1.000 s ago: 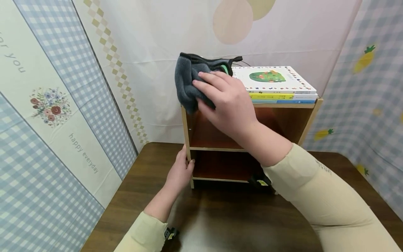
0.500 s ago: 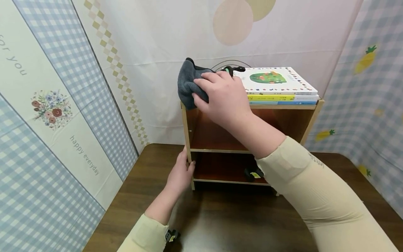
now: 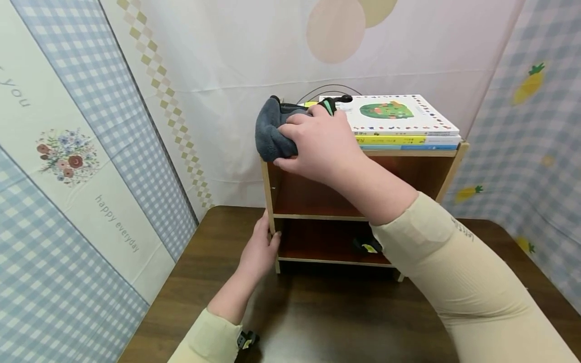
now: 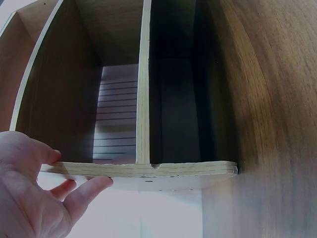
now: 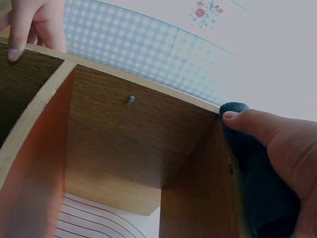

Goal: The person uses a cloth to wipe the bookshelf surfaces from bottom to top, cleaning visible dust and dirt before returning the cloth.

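My right hand (image 3: pixel 320 143) grips a bunched dark grey cloth (image 3: pixel 270 131) at the top left corner of a small wooden shelf (image 3: pixel 317 217). In the right wrist view the thumb (image 5: pixel 247 119) presses the cloth (image 5: pixel 265 198) against the edge of the shelf's top board. A black loop of the cloth sticks out past the knuckles. Lower down, my left hand (image 3: pixel 258 252) holds the shelf's left side panel by its front edge. The left wrist view shows the thumb on the inner side of that panel (image 4: pixel 138 169) and the other fingers on its outer side.
Several picture books (image 3: pixel 408 121) lie stacked on the shelf's top, right of the cloth. The shelf stands on a dark wooden table (image 3: pixel 345 317). Behind hangs a pale curtain (image 3: pixel 227 75), with checked cloth at both sides. A small screw (image 5: pixel 131 100) juts from the inner side panel.
My right hand and the cloth have come down a little onto the shelf's top left corner, uncovering a bit of yellow behind the cloth. My left hand keeps its place.
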{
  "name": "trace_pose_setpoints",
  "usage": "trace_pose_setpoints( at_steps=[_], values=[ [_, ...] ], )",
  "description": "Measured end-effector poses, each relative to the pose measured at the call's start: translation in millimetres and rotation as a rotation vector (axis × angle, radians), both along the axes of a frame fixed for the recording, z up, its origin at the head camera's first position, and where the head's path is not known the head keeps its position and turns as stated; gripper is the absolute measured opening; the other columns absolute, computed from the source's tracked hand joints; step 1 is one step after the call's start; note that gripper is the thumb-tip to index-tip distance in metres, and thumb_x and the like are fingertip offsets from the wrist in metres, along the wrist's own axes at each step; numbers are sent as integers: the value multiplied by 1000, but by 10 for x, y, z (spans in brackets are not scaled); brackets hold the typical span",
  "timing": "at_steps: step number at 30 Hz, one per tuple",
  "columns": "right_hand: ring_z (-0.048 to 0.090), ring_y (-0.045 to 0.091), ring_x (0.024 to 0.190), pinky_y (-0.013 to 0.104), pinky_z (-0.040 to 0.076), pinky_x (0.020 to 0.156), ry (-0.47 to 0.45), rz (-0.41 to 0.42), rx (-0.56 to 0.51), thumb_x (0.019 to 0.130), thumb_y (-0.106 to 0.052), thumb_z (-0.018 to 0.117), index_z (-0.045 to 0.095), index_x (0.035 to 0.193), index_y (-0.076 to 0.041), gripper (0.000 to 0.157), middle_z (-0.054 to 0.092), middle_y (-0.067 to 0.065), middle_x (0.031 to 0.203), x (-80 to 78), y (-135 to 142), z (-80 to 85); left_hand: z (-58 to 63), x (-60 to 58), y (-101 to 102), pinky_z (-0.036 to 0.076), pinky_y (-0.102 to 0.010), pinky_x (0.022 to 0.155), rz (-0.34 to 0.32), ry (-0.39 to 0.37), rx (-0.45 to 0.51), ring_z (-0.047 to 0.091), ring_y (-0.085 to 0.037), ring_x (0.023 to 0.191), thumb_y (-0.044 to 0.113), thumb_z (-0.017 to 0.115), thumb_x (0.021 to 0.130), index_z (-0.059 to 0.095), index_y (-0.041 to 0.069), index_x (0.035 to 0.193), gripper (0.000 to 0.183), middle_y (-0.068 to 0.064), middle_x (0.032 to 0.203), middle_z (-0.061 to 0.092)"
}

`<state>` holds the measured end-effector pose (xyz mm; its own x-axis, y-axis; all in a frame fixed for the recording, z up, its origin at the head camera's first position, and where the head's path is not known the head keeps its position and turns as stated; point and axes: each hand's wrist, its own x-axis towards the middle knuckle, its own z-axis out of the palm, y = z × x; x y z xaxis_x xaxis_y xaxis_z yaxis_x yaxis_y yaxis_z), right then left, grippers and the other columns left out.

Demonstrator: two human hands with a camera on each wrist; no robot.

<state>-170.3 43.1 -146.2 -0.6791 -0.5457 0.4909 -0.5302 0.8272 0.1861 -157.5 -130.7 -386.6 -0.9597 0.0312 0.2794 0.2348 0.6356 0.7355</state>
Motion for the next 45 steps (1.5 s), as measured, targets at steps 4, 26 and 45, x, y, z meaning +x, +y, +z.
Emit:
trace_pose_setpoints(
  at_steps=[4,26,45],
  values=[
    [47,34,118,57,40,85,9,34,17,86,-56,69,70,119,-27,43,64,-2,127,-17,11,18,8,-5,2,50,-43,77,-2,3,0,58,-27,111,19,51,104,6,37,159,74,-9,154,34],
    [52,35,116,57,41,79,402,330,-90,87,-26,74,75,111,-17,26,70,1,114,-166,96,-312,-20,-35,18,50,-42,73,-1,18,-14,57,-26,107,20,51,104,3,41,158,76,-7,151,37],
    [52,31,125,58,40,87,719,506,-174,92,-21,69,71,122,-19,30,66,3,127,-194,168,-619,-19,-69,20,49,-46,83,-17,-4,6,55,-28,117,19,50,105,2,41,158,75,-9,155,32]
  ],
)
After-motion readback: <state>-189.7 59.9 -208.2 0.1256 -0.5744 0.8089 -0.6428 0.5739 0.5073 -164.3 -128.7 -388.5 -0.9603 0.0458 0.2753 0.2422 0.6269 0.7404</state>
